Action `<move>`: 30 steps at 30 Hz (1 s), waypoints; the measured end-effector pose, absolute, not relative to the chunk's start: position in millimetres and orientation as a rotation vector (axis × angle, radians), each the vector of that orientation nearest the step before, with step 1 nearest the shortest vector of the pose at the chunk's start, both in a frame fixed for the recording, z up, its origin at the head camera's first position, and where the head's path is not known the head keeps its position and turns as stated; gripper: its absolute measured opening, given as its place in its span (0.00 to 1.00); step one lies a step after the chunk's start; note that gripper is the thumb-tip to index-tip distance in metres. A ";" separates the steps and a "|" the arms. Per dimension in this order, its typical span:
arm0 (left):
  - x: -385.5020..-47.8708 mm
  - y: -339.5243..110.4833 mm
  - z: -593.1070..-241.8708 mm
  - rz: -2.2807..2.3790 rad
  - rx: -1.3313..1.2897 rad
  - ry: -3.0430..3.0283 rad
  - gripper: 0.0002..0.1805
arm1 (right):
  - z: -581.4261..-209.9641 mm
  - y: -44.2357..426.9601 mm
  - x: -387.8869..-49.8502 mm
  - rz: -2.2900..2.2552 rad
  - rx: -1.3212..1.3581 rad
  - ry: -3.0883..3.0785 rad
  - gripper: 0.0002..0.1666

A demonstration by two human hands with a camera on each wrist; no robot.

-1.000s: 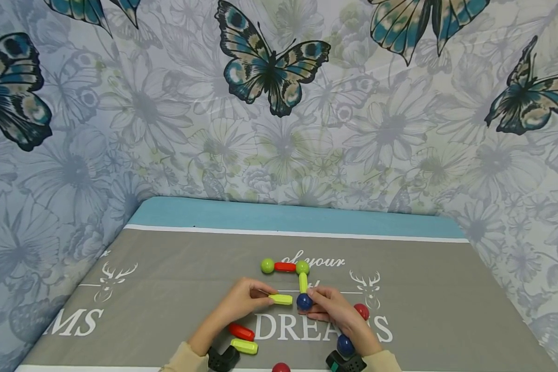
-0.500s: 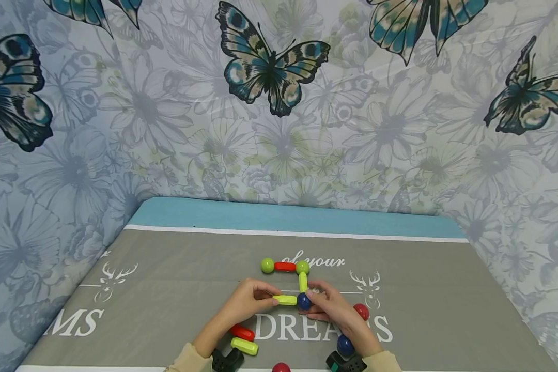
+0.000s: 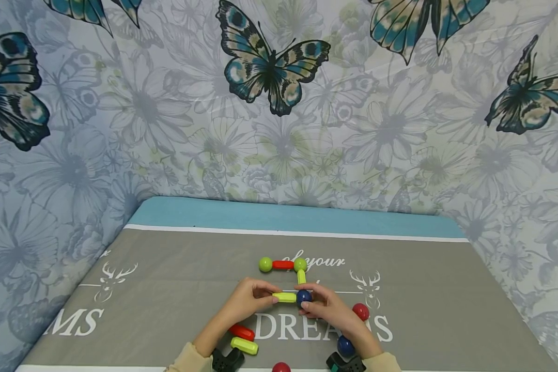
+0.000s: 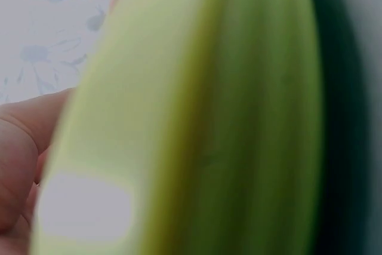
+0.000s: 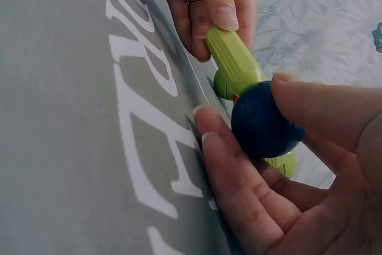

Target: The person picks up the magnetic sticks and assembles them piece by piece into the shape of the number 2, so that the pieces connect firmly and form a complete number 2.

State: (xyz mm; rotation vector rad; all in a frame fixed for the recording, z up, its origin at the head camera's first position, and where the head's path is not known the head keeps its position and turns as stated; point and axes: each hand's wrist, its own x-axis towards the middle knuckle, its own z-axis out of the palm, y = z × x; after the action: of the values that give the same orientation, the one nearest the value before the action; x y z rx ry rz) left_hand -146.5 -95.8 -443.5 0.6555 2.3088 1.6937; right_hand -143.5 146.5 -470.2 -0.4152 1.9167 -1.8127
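My left hand [image 3: 248, 302] pinches a yellow-green toy rod [image 3: 285, 297] between thumb and fingers near its left end. The rod's other end touches a dark blue ball [image 3: 304, 298], which my right hand [image 3: 332, 308] grips with the thumb and fingers around it. From that ball a second yellow-green rod [image 3: 301, 278] runs away from me to a green ball [image 3: 300, 264]. A red rod [image 3: 283, 265] links this to another green ball [image 3: 265, 264] on its left. In the right wrist view, the blue ball [image 5: 265, 120] sits against the ridged rod [image 5: 234, 58].
By my left wrist lie a red rod [image 3: 242, 332] and a yellow-green rod [image 3: 244, 346]. A red ball [image 3: 360, 311] and a blue ball [image 3: 345, 345] are by my right forearm. Another red ball [image 3: 281, 367] is at the front edge. A blurred yellow-green rod [image 4: 256, 117] fills the left wrist view.
My left hand has moved slightly right, bringing its rod against the blue ball. My right fingers have shifted their hold on the ball, and the joined pieces have moved slightly away and left.
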 end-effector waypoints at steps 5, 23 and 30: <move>-152.1 -97.1 -458.0 1.697 0.649 2.301 0.09 | -471.0 143.3 -143.3 -1.766 -0.413 2.019 0.21; -152.4 -111.5 -474.2 1.684 0.681 2.237 0.12 | -472.4 135.0 -145.3 -1.676 -0.462 2.170 0.16; -132.9 -123.3 -453.2 1.426 0.697 2.484 0.11 | -472.6 137.0 -144.2 -1.693 -0.450 2.159 0.17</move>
State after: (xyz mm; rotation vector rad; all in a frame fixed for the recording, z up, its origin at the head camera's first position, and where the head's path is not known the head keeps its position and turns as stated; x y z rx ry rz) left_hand -132.9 -123.3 -453.2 0.6973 2.4840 1.4260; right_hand -144.2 137.0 -472.6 -0.4501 2.1590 -1.6934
